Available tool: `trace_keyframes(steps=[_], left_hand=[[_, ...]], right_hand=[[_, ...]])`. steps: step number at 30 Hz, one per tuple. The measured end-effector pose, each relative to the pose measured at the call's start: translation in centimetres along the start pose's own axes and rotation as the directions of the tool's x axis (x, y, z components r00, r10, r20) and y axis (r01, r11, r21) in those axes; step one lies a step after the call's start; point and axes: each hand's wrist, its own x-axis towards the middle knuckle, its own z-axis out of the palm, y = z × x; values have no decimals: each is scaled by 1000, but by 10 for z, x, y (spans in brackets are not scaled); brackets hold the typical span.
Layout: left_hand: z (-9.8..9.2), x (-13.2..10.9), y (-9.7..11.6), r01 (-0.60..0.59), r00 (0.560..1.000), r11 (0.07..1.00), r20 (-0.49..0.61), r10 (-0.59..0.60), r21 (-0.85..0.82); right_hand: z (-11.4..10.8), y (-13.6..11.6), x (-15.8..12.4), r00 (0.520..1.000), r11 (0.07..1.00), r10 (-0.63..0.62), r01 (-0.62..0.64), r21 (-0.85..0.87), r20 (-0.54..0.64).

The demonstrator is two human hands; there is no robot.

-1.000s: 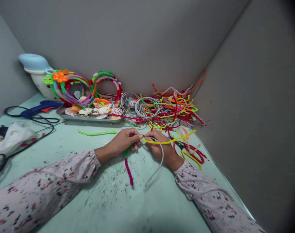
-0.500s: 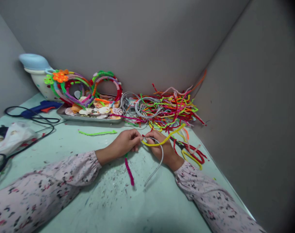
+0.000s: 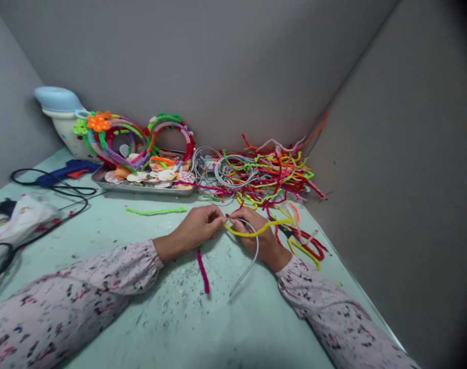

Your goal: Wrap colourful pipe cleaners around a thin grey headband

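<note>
My left hand (image 3: 199, 226) is closed, its thumb and forefinger pinched where a grey wire (image 3: 252, 261) and a yellow pipe cleaner (image 3: 262, 228) come together. Facing it, almost touching, my right hand (image 3: 258, 241) pinches the wire near a small dark red bit. From the fingertips the wire arcs over my right hand and hangs down to a free end. The yellow pipe cleaner sags across the back of the same hand and stretches to the right. Below my left palm a magenta pipe cleaner (image 3: 202, 271) sticks out; its upper part is hidden.
Behind my hands, a metal tray (image 3: 148, 189) holds shells and pipe-cleaner-wrapped hoops (image 3: 171, 125). Coiled wire (image 3: 235, 171) and a heap of pipe cleaners (image 3: 283, 169) lie right of it. Scissors (image 3: 285, 229) rest by my right hand. A glue gun (image 3: 64, 173), black cord and plastic bag (image 3: 25, 218) lie left.
The free end of the yellow pipe cleaner has dropped from pointing up to the right to lying lower. Both hands keep their pinch in nearly the same place.
</note>
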Motion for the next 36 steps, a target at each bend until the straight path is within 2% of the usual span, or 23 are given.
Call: trace_keyframes(steps=[3, 10, 19, 22, 27, 32, 36], left_hand=[[1, 0, -2, 4, 1000, 999, -3, -4, -40], [0, -1, 1, -9, 1000, 999, -7, 9, 35], [0, 0, 0, -28, 999, 999, -16, 29, 47], [1, 0, -2, -20, 999, 1000, -30, 19, -22], [1, 0, -1, 20, 1000, 978, 17, -17, -205], [0, -1, 0, 44, 999, 973, 15, -42, -227], [1, -1, 2, 36, 999, 969, 28, -29, -246]], right_hand=[[0, -1, 0, 1000, 1000, 13, -13, -15, 0], [0, 2, 0, 1000, 999, 27, -27, -23, 4], [3, 7, 0, 1000, 1000, 0, -1, -26, -20], [2, 5, 1, 1000, 999, 8, -9, -43, -29], [1, 3, 2, 997, 998, 29, -33, -61, -71], [0, 3, 2, 993, 996, 80, -83, -40, -83], [0, 2, 3, 993, 994, 113, -113, 7, -26]])
